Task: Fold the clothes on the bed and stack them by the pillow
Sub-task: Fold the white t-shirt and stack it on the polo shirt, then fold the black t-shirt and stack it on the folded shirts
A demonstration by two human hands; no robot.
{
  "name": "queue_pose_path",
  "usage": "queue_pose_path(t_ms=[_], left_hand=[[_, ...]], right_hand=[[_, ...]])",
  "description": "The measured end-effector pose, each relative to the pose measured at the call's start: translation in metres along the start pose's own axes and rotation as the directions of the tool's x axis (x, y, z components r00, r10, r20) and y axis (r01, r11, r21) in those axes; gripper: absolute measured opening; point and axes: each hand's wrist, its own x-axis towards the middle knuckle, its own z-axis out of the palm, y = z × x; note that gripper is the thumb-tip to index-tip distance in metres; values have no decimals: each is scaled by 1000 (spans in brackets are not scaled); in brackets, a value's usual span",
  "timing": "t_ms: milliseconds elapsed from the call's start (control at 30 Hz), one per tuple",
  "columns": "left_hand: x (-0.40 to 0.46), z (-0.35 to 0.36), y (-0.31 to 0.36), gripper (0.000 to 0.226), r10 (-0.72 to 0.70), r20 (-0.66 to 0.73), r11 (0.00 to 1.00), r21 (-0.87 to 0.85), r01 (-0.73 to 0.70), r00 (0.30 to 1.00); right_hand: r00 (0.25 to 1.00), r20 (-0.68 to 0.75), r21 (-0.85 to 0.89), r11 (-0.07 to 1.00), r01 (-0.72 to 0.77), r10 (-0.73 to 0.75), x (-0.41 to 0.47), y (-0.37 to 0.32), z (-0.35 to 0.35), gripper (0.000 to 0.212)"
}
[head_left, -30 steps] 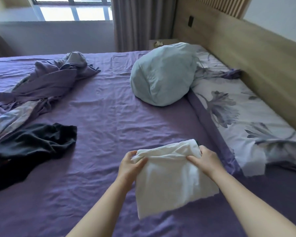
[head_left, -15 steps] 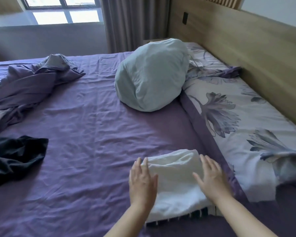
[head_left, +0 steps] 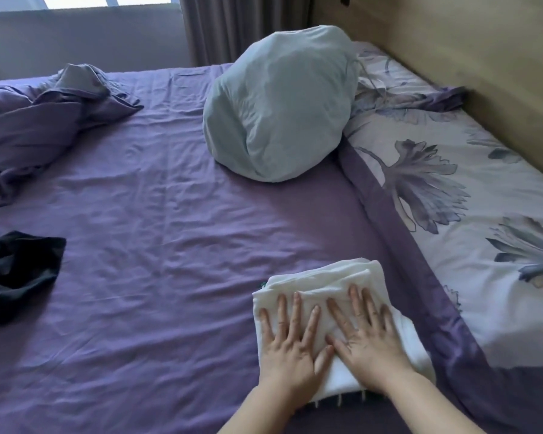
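Observation:
A folded white garment (head_left: 333,280) lies on the purple bed sheet (head_left: 157,252), close beside the floral pillow (head_left: 470,220). Under its near edge a dark striped cloth (head_left: 342,399) peeks out. My left hand (head_left: 290,343) and my right hand (head_left: 365,336) both rest flat on the white garment, fingers spread, holding nothing. A crumpled black garment (head_left: 16,274) lies at the left edge of the bed. A bunched purple garment or cover (head_left: 44,120) lies at the far left.
A pale blue stuffed pillow (head_left: 279,104) stands at the middle back, leaning on the floral pillow. The wooden headboard (head_left: 483,57) runs along the right. Grey curtains (head_left: 242,26) and a window are behind the bed.
I set the white garment down on the stack beside the floral pillow and let go. Both hands moved from its edges onto its top, now pressing flat.

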Motion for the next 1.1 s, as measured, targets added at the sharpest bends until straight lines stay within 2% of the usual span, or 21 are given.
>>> queue_pose_path(t_ms=[67, 100, 167, 200, 267, 400, 533, 567, 600, 867, 1100], left_hand=[[3, -4, 0, 67, -6, 62, 1000, 7, 6, 998], [1, -9, -1, 68, 3, 64, 1000, -5, -2, 998], [-3, -23, -8, 74, 75, 85, 997, -26, -73, 994], [-6, -30, -13, 72, 123, 96, 992, 0, -123, 988], [-20, -51, -29, 65, 110, 157, 994, -11, -109, 981], [-61, -75, -88, 63, -75, 214, 997, -9, 79, 974], [-108, -95, -172, 63, -253, 280, 967, 105, 232, 926], [-120, -101, -192, 63, -292, 288, 956, 110, 271, 912], [-132, -107, -211, 62, -324, 294, 946, 105, 306, 899], [-207, -158, -351, 63, -485, 229, 874, 80, 480, 844], [-237, -191, -465, 56, -594, 148, 804, 126, 581, 791]], right_hand=[[1000, 9, -38, 999, -27, 27, 1, -1, -10, 76], [1000, 0, -62, 998, 8, -8, 2, -2, -12, 78], [992, 117, -3, 999, -50, 50, -5, -11, -31, 67], [987, 140, -20, 997, -71, 73, -9, -19, -40, 64], [989, 121, -57, 995, -82, 88, -17, -38, -53, 63], [997, 70, -85, 996, -16, 22, -32, -90, -72, 61], [990, 100, -119, 987, 109, -97, -37, -169, -92, 58], [982, 144, -109, 985, 136, -120, -36, -188, -97, 60], [985, 94, -130, 979, 157, -145, -35, -208, -99, 60], [931, 92, -69, 930, 361, -355, -19, -377, -120, 62], [866, 63, -97, 861, 500, -496, 10, -515, -125, 60]])
